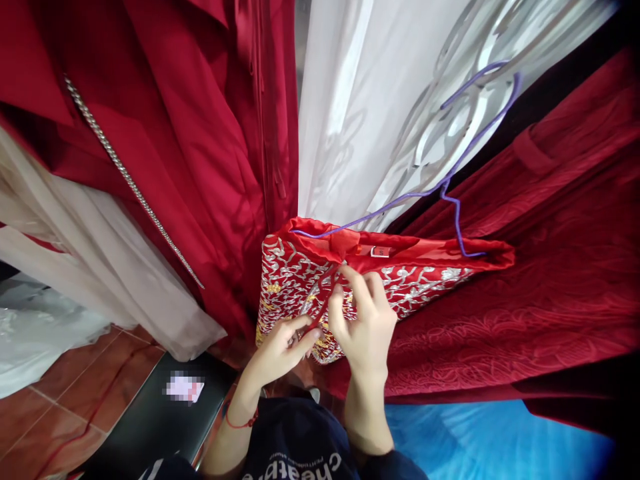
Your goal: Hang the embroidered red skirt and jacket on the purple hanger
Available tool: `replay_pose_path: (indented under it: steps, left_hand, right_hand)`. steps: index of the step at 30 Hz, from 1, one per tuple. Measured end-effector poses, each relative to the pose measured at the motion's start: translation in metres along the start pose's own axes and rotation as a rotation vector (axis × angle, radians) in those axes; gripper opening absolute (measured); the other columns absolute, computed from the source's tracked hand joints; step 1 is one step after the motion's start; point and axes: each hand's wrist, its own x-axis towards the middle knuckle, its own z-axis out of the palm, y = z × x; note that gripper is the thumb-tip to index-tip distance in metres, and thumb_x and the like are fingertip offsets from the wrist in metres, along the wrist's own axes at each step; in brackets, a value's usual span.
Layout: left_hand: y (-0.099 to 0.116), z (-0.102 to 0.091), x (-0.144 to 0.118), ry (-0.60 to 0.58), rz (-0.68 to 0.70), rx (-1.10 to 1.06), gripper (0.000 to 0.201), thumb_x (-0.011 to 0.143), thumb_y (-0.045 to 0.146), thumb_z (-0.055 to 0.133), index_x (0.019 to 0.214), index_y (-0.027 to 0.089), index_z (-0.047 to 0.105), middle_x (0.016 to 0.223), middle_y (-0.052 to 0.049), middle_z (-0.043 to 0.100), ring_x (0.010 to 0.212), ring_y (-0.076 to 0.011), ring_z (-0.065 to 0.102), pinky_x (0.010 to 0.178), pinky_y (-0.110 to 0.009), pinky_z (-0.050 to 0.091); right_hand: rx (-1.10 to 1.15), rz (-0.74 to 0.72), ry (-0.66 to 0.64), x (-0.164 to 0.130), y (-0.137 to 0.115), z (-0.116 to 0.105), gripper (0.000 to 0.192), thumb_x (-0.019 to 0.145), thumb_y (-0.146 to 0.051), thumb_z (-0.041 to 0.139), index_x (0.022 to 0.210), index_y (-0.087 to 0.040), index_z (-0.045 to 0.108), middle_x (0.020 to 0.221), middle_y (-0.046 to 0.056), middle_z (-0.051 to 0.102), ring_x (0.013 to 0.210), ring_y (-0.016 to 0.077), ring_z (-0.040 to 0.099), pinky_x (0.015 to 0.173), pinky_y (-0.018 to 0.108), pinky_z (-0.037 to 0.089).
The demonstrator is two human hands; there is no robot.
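Note:
A red skirt-like garment (295,280), covered in silver and gold embroidery, hangs in front of me by its waistband. A purple wire hanger (400,198) reaches inside the red satin waistband (445,249), where a small size label (381,252) shows an S. My right hand (367,320) pinches the fabric just below the waistband with thumb and index finger. Lower and to its left, my left hand (283,347) is closed on the garment at the bottom of a narrow dark red strip (326,293). The fingers partly hide that strip, so I cannot tell whether it is an edge or a zip.
Red gowns (200,133) hang at the left, and a patterned dark red one (540,280) at the right. White fabric (345,120) hangs behind. Below are a black seat (145,400) with a blurred pink item (185,388), a tiled floor (75,393) and blue fabric (480,440).

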Motion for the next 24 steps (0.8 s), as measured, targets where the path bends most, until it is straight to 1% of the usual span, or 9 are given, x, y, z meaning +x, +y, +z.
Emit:
replay_pose_path:
  steps: [2, 6, 7, 10, 12, 14, 18, 21, 24]
  left_hand:
    - [-0.001, 0.001, 0.001, -0.007, 0.000, -0.001, 0.031, 0.097, 0.044, 0.050, 0.080, 0.018, 0.052, 0.062, 0.003, 0.052, 0.058, -0.0112, 0.047, 0.060, -0.024, 0.039]
    - [-0.002, 0.002, 0.000, -0.007, -0.001, -0.010, 0.034, 0.097, 0.047, 0.051, 0.078, 0.018, 0.052, 0.062, 0.003, 0.053, 0.057, -0.0109, 0.049, 0.059, -0.023, 0.039]
    - [-0.002, 0.002, 0.000, -0.008, -0.006, -0.011, 0.035, 0.097, 0.047, 0.050, 0.077, 0.018, 0.051, 0.062, 0.003, 0.053, 0.057, -0.0106, 0.049, 0.059, -0.023, 0.038]
    - [-0.001, 0.001, -0.001, -0.012, -0.020, -0.009, 0.035, 0.097, 0.048, 0.050, 0.079, 0.018, 0.054, 0.063, 0.003, 0.053, 0.057, -0.0102, 0.049, 0.057, -0.023, 0.037]
    - [0.000, 0.002, -0.001, -0.014, -0.021, -0.010, 0.034, 0.097, 0.047, 0.050, 0.082, 0.017, 0.055, 0.063, 0.003, 0.052, 0.057, -0.0102, 0.048, 0.056, -0.022, 0.037]
    - [0.001, 0.003, -0.001, -0.022, -0.018, -0.022, 0.033, 0.098, 0.046, 0.050, 0.082, 0.017, 0.055, 0.063, 0.003, 0.052, 0.057, -0.0100, 0.048, 0.057, -0.022, 0.037]
    - [0.000, 0.006, -0.001, -0.035, -0.010, -0.035, 0.033, 0.098, 0.045, 0.050, 0.080, 0.017, 0.053, 0.062, 0.004, 0.051, 0.057, -0.0094, 0.047, 0.057, -0.022, 0.037]
    - [0.000, 0.008, -0.001, -0.041, -0.014, -0.040, 0.031, 0.098, 0.044, 0.050, 0.085, 0.016, 0.057, 0.063, 0.003, 0.053, 0.058, -0.0096, 0.049, 0.058, -0.022, 0.039]
    - [0.000, 0.009, -0.002, -0.038, -0.027, -0.011, 0.030, 0.098, 0.043, 0.050, 0.092, 0.016, 0.061, 0.063, 0.003, 0.055, 0.058, -0.0096, 0.051, 0.059, -0.022, 0.040]
  right_hand:
    - [0.022, -0.007, 0.014, -0.002, -0.001, 0.000, 0.023, 0.089, -0.021, 0.055, 0.109, -0.021, 0.066, 0.090, 0.004, 0.059, 0.071, 0.0135, 0.060, 0.056, 0.024, 0.044]
    - [0.215, 0.058, 0.338, -0.012, 0.006, 0.001, 0.010, 0.087, -0.014, 0.056, 0.091, -0.020, 0.062, 0.079, 0.001, 0.059, 0.066, 0.0117, 0.055, 0.061, 0.025, 0.045]
    - [0.269, 0.114, 0.359, -0.016, 0.011, 0.003, 0.008, 0.088, -0.014, 0.055, 0.088, -0.020, 0.061, 0.076, 0.000, 0.059, 0.065, 0.0114, 0.054, 0.061, 0.025, 0.044]
    - [0.520, 0.320, 0.122, -0.027, 0.031, 0.014, 0.009, 0.091, -0.021, 0.055, 0.093, -0.019, 0.063, 0.073, -0.002, 0.058, 0.060, 0.0098, 0.051, 0.056, 0.023, 0.041]
    - [0.773, 0.411, -0.104, -0.031, 0.043, 0.024, 0.019, 0.090, -0.029, 0.057, 0.105, -0.019, 0.064, 0.069, -0.005, 0.054, 0.053, 0.0085, 0.045, 0.049, 0.021, 0.036]
    - [0.997, 0.496, -0.238, -0.032, 0.048, 0.032, 0.029, 0.089, -0.036, 0.058, 0.112, -0.019, 0.062, 0.060, -0.008, 0.045, 0.047, 0.0077, 0.037, 0.044, 0.020, 0.027]
    - [1.211, 0.673, -0.316, -0.022, 0.043, 0.039, 0.037, 0.095, -0.051, 0.049, 0.092, -0.017, 0.063, 0.046, -0.011, 0.035, 0.040, 0.0072, 0.025, 0.042, 0.022, 0.018]
    - [1.316, 0.700, -0.363, -0.011, 0.036, 0.039, 0.036, 0.088, -0.051, 0.060, 0.075, -0.018, 0.057, 0.043, -0.012, 0.030, 0.040, 0.0052, 0.020, 0.043, 0.022, 0.017]
    - [1.420, 0.724, -0.446, -0.006, 0.033, 0.040, 0.030, 0.080, -0.046, 0.070, 0.078, -0.019, 0.057, 0.043, -0.015, 0.026, 0.039, 0.0038, 0.014, 0.041, 0.021, 0.012]
